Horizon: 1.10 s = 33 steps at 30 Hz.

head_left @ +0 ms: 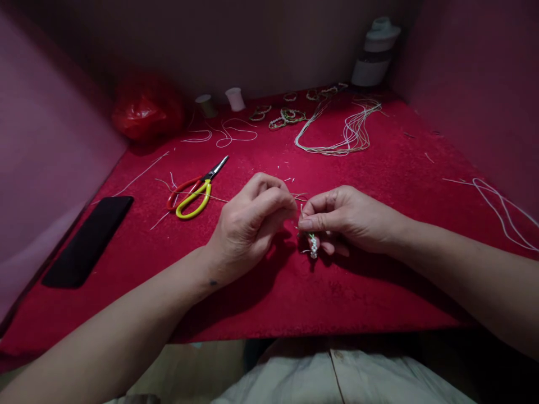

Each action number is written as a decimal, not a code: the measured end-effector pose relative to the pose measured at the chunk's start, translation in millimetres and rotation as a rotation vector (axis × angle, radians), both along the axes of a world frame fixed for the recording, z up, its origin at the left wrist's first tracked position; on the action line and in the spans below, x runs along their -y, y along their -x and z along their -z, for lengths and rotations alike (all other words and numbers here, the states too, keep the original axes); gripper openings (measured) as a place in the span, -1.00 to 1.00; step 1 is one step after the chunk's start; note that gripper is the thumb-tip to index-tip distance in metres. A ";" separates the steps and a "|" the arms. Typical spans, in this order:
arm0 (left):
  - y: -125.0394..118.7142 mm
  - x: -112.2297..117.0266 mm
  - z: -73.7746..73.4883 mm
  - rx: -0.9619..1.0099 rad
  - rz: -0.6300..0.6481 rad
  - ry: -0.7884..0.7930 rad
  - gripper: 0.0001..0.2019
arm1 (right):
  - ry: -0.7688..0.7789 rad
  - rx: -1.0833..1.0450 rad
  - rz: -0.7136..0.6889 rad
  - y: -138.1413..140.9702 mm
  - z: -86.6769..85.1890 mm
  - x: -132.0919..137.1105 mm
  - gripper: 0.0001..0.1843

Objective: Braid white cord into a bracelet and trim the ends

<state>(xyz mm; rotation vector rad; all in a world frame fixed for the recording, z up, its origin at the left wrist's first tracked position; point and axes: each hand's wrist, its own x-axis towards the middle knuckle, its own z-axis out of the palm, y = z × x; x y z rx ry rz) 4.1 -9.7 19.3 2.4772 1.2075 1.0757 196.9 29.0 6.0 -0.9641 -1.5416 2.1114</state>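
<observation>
My right hand (332, 216) pinches a small knotted white-and-green cord band (313, 247) between thumb and forefinger. The band hangs below the thumb, and short thread ends stick out of it. Just to the left, my left hand (259, 216) is closed, its fingertips pinched close to the band. A thin pale cord (219, 198) runs from the scissors to behind this hand, and strands show again beyond its fingertips. The exact grip of the left fingertips is hidden. Scissors (193, 196) with one red and one yellow handle lie partly open to the left.
On the red cloth (269, 303) lie a black phone (88, 241), a bundle of cords (328, 148) and several knotted bands (288, 116). Behind stand two thread spools (234, 99), a red plastic bag (147, 109) and a white bottle (374, 56). Loose thread (501, 207) lies at right.
</observation>
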 end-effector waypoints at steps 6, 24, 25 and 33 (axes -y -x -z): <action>-10.0 5.6 6.2 -0.038 0.037 0.035 -0.90 | -0.095 0.110 -0.087 5.0 -6.3 6.7 -0.73; -4.8 -4.1 -11.4 0.279 -0.096 0.614 -0.94 | -0.019 0.001 -0.088 -1.6 -1.5 0.5 -0.79; -6.2 -3.9 -11.3 0.291 -0.076 0.666 -0.94 | -0.030 0.012 -0.090 -1.5 -1.6 0.7 -0.78; -8.4 0.9 -10.0 0.293 0.015 0.739 -0.87 | -0.033 -0.013 -0.078 -1.7 -0.8 1.1 -0.74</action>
